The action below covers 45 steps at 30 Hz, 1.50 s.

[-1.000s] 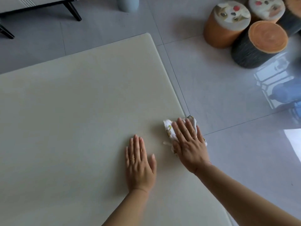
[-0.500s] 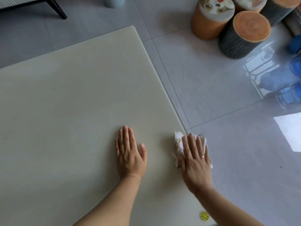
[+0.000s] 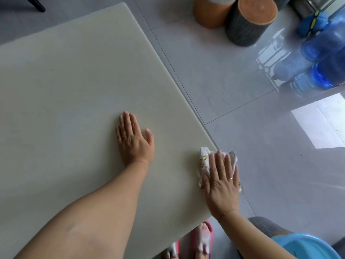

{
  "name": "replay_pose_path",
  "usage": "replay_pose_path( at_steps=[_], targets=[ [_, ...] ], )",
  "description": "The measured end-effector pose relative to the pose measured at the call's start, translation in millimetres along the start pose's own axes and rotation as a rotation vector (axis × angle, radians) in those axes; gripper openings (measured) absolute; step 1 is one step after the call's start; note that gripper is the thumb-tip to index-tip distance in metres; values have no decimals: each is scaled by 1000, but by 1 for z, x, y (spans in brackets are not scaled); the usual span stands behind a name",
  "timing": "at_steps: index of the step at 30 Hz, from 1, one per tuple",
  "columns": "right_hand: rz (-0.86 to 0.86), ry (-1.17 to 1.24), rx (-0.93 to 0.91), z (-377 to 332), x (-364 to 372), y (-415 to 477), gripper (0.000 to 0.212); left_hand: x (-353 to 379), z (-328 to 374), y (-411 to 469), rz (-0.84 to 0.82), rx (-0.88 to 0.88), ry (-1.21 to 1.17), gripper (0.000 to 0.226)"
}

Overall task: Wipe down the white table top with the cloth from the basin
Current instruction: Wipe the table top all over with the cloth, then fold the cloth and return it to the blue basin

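Right hand (image 3: 222,186) lay flat with fingers straight on the white patterned cloth (image 3: 205,161), pressing it at the right edge of the white table top (image 3: 74,81), while the left hand (image 3: 133,139) rested flat, fingers extended, near the middle.

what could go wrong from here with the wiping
1. The cloth lies at the right edge of the table, partly hanging past it. A further outward stroke might push it off onto the floor.
2. The right hand presses flat on the cloth at that edge, so it could slide off the top. The left hand rests flat further in.
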State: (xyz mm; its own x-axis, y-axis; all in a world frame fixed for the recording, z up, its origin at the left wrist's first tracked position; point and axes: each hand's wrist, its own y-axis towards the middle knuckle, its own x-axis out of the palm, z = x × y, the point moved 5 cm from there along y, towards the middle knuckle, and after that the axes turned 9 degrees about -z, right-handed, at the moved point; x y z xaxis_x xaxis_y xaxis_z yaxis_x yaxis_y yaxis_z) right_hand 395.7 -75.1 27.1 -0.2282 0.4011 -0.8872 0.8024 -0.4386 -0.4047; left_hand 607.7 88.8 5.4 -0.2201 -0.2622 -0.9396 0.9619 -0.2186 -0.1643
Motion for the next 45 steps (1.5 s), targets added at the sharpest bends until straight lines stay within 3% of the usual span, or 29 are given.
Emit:
replay_pose_path(
  at_steps=[5, 7, 12, 15, 19, 22, 24, 26, 29, 33, 38, 41, 45],
  targets=[
    [-68, -157, -384, 18, 7, -24, 55, 1, -1, -2, 21, 18, -6, 68],
    [-51, -159, -331, 33, 2, -19, 55, 3, -2, -2, 36, 16, -11, 66],
    [-20, -2, 38, 32, 17, -28, 59, 8, 1, -1, -45, -59, 180, 63],
    [-39, 71, 68, 31, 27, -43, 55, 2, 16, -14, -90, -47, 255, 63],
    [18, 230, -89, 38, 15, -59, 64, 2, 63, -96, -131, 79, -113, 55],
    [205, 573, 143, 65, -1, -62, 69, 14, 96, -167, -199, -19, -460, 42],
    [42, 838, 392, 83, 5, -57, 68, 25, 111, -192, -307, -176, -651, 43],
    [-180, 991, 500, 85, 13, -56, 47, 35, 124, -201, -461, -285, -700, 52],
    [-210, 900, 453, 86, 1, -59, 25, 39, 132, -205, -650, -363, -747, 44],
    [-209, 1156, 428, 89, -22, -80, 9, 20, 128, -213, -701, -396, -780, 21],
    [-266, 1317, 237, 74, -93, -121, 39, -31, 138, -236, -767, -458, -1215, 12],
    [-283, 1395, 114, 65, -151, -147, 43, -85, 157, -244, -726, -316, -1306, 11],
    [-183, 1412, 15, 61, -235, -188, 55, -172, 194, -262, -668, -60, -1310, 17]
  ],
)
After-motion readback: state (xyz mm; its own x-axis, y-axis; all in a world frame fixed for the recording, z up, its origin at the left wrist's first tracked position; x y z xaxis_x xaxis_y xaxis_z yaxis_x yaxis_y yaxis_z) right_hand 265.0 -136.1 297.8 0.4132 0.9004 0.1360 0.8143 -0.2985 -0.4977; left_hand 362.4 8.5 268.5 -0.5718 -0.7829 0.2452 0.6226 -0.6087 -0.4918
